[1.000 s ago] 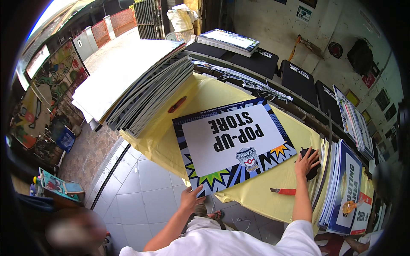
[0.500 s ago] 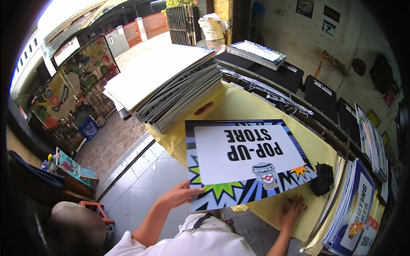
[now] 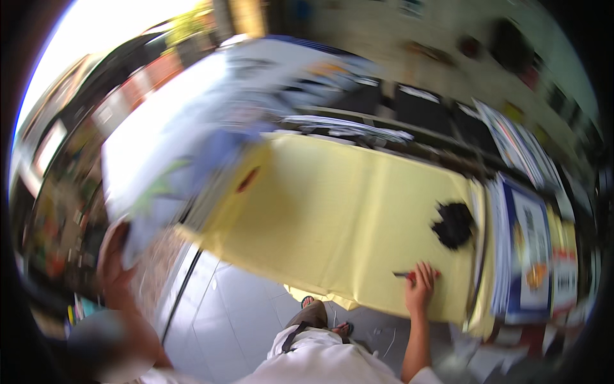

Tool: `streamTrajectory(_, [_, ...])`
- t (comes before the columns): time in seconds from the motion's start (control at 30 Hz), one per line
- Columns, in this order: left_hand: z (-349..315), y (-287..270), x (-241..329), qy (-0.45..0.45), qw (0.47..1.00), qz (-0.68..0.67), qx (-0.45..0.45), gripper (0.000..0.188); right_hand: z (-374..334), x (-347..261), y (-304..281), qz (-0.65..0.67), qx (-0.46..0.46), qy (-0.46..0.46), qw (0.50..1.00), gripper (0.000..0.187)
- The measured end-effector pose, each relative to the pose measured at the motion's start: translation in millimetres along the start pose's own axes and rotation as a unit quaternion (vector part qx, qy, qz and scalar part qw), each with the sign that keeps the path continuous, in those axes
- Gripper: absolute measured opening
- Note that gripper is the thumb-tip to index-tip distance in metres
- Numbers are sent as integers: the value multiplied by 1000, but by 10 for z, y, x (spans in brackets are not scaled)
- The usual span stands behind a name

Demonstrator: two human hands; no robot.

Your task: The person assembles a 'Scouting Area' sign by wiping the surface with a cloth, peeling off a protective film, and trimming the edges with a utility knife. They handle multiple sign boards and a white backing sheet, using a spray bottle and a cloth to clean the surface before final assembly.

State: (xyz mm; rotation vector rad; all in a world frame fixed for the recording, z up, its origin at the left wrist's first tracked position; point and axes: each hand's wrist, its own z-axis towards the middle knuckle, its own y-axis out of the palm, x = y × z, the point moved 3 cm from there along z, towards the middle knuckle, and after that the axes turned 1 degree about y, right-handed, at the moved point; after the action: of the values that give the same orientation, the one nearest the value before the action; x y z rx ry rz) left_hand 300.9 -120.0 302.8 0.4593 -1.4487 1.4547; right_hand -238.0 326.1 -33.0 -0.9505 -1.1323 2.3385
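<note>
My left hand (image 3: 117, 259), smeared by motion, is at the near corner of a large printed board (image 3: 192, 166). The board is tilted and blurred over the stack at the left, its white, blue and green print partly readable as shapes. My right hand (image 3: 420, 288) rests low on the yellow-covered table (image 3: 332, 211), its fingers closed round a red cutter knife (image 3: 409, 275) whose dark tip points left. A crumpled black cloth (image 3: 454, 225) lies just beyond that hand. Farther left on the yellow cover is a small red tool (image 3: 248, 179).
Stacked printed boards (image 3: 524, 249) stand along the table's right end, with more boards (image 3: 521, 144) behind. Black boxes (image 3: 419, 112) line the far side beside a bundle of papers (image 3: 348, 127). A person's blurred head (image 3: 102, 349) is at lower left.
The printed board has swung from the table up and left over the stack, with my left hand at its corner. My right hand now holds the cutter knife. The view has turned right.
</note>
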Motion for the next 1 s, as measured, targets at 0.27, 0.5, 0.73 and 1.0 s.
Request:
streamTrajectory(0.27, [1399,691,-1235,103,874,474,19,57,315,-88,80,-69,-91,-10,993,80])
streamTrajectory(0.5, [1236,2873,-1274,74,895,419,-135,44,413,-301,128,-116,-94,-3,989,85])
streamTrajectory(0.73, [1203,3049,-1204,59,895,423,-131,32,435,-322,163,-83,-94,21,992,89])
streamTrajectory(1.0, [1408,2857,-1228,40,875,470,-106,24,540,-279,-475,-39,64,35,997,81])
